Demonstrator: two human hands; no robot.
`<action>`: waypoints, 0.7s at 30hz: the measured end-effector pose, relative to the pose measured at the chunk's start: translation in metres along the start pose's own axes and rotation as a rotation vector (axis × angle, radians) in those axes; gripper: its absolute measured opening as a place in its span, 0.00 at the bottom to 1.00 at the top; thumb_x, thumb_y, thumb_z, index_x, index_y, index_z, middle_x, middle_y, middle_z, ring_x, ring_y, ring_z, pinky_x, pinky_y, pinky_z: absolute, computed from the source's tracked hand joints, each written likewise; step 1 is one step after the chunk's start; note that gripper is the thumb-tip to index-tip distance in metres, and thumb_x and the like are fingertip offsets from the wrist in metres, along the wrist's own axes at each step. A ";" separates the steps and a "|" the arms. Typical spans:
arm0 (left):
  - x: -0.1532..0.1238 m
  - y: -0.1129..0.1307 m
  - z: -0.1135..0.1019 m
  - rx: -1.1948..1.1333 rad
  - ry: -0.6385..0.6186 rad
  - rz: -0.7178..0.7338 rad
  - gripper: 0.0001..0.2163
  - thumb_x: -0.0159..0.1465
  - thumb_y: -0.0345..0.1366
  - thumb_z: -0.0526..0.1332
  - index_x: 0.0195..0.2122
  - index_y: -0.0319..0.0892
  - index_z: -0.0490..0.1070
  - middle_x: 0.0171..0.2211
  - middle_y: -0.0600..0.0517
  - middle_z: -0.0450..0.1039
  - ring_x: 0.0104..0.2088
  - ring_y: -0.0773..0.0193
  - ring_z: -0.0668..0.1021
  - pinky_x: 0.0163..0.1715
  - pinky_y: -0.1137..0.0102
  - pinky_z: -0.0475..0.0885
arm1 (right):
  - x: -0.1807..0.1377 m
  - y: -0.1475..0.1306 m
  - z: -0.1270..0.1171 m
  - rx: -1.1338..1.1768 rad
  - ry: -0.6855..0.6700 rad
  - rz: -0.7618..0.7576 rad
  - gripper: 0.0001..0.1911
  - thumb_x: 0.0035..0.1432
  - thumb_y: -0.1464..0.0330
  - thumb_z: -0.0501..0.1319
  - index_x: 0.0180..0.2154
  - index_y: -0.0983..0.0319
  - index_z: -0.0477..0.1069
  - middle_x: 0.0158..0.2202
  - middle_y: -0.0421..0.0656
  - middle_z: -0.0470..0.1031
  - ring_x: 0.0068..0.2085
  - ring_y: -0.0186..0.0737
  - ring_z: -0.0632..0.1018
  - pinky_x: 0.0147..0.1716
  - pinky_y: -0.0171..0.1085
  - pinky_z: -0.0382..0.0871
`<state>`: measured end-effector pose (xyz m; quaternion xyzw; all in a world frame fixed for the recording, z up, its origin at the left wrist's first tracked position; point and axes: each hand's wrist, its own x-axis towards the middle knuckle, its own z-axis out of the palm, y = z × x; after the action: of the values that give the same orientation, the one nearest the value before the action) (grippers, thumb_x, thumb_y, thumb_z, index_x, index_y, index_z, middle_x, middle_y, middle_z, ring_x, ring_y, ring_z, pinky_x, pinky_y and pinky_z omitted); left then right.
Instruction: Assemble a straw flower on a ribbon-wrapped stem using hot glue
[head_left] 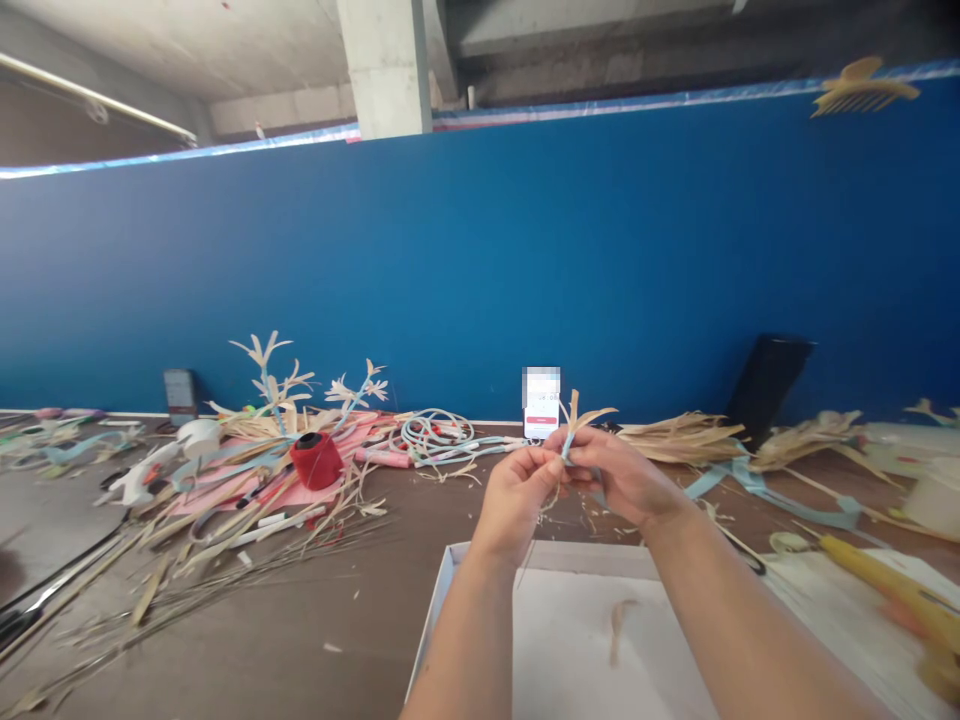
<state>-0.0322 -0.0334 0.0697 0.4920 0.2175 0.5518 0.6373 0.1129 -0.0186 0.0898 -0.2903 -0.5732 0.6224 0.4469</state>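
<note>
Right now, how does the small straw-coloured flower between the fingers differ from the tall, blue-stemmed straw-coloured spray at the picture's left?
The small flower is held by the left hand and right hand; the tall spray stands unheld. The small flower shows one petal cluster; the tall spray shows more than one. Both have narrow, straw-coloured petals and light-blue stems.

Your left hand (520, 490) and right hand (626, 478) are partly hiding the flower stem (568, 444); the bottom edge is cropping the box (570, 625).
</note>
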 end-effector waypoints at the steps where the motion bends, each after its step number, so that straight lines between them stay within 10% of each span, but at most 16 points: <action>1: 0.000 0.000 0.000 -0.001 -0.003 0.002 0.11 0.54 0.41 0.63 0.26 0.37 0.69 0.22 0.53 0.68 0.21 0.74 0.65 0.24 0.76 0.56 | 0.000 0.000 0.000 0.001 -0.006 -0.004 0.08 0.52 0.70 0.56 0.36 0.63 0.70 0.25 0.42 0.69 0.24 0.31 0.67 0.20 0.30 0.52; 21: -0.002 0.001 0.005 -0.055 -0.071 -0.019 0.11 0.54 0.40 0.63 0.27 0.36 0.68 0.23 0.51 0.71 0.26 0.70 0.72 0.26 0.76 0.59 | -0.002 -0.002 -0.001 0.048 -0.070 -0.057 0.08 0.48 0.75 0.56 0.32 0.64 0.71 0.25 0.41 0.69 0.25 0.32 0.69 0.24 0.32 0.55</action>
<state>-0.0294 -0.0369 0.0720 0.4914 0.1843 0.5339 0.6630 0.1151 -0.0203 0.0918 -0.2409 -0.5816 0.6327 0.4509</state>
